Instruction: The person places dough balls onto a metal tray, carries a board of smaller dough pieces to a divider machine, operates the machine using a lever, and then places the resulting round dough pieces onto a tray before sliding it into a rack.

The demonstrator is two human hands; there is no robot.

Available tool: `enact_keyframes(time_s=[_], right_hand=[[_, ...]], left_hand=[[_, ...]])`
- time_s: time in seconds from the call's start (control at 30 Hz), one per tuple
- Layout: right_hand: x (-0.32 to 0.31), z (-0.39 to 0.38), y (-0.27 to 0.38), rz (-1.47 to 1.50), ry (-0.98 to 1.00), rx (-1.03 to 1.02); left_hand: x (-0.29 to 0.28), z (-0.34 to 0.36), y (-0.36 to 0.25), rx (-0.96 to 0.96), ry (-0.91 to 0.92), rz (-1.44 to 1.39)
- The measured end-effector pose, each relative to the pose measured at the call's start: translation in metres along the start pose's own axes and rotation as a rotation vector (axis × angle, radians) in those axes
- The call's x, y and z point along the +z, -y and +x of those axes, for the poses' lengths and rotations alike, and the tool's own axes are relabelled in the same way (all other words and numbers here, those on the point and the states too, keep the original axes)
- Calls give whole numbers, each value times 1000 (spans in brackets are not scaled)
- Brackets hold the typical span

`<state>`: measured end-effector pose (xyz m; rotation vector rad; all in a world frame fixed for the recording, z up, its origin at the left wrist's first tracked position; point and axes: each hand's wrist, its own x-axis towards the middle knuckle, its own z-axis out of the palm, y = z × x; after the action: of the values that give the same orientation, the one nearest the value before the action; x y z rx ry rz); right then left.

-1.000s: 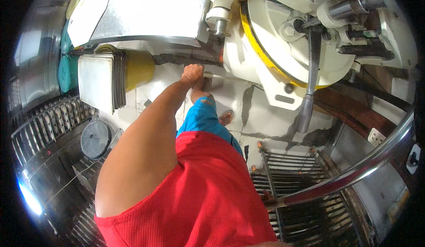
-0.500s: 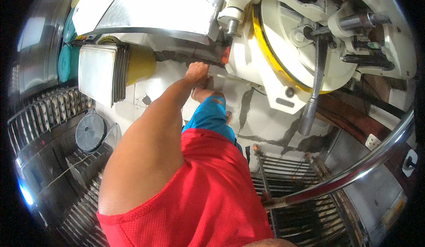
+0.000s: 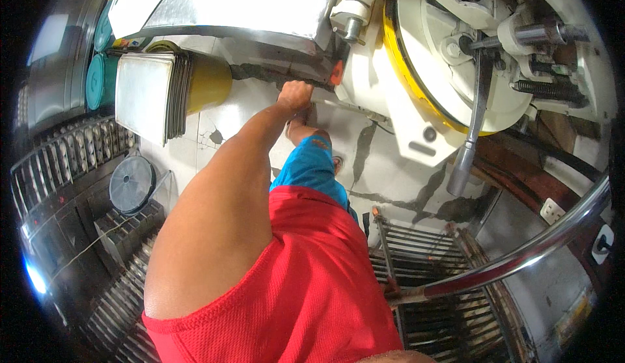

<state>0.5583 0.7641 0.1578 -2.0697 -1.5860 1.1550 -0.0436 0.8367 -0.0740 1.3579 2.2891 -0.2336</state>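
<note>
My left arm stretches forward from the shoulder, and at its end my left hand (image 3: 296,95) is closed in a fist, low over the tiled floor and in front of a metal table. Whatever its fingers wrap round is hidden. A thin pale rod (image 3: 351,109) runs from beside the fist toward the foot of a large white machine (image 3: 416,125), but I cannot tell whether the hand grips it. This machine has a yellow-edged round part (image 3: 407,70) and a grey metal lever (image 3: 472,128). My right hand is out of view.
Left of my hand stand a stack of metal sheets (image 3: 146,96), a yellow bucket (image 3: 211,83) and a teal lidded container (image 3: 96,83). The metal table (image 3: 247,5) lies ahead. Slatted racks (image 3: 430,252) are at lower right, with a curved chrome bar (image 3: 521,255) above them.
My left fist has shifted slightly up and right in the picture, still closed. The machine also appears a little further right, as the view has moved slightly.
</note>
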Motion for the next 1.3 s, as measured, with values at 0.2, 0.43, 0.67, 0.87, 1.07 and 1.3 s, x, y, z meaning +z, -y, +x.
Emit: enact_keyframes(time_s=[0.2, 0.43, 0.67, 0.87, 1.07, 1.3], right_hand=[[-1, 0, -4, 3, 2, -5], [-3, 0, -10, 11, -6, -11], [-13, -7, -19, -7, -13, -9], [-22, -20, -47, -13, -32, 11], [-3, -33, -26, -96, -94, -123], [9, -30, 48, 157, -66, -85]], left_hand=[[-2, 1, 0, 4, 23, 21], [-2, -1, 0, -5, 32, 9], [5, 0, 6, 39, 12, 64], [4, 2, 5, -8, 32, 1], [0, 2, 5, 15, 12, -8], [-9, 3, 4, 11, 89, 0]])
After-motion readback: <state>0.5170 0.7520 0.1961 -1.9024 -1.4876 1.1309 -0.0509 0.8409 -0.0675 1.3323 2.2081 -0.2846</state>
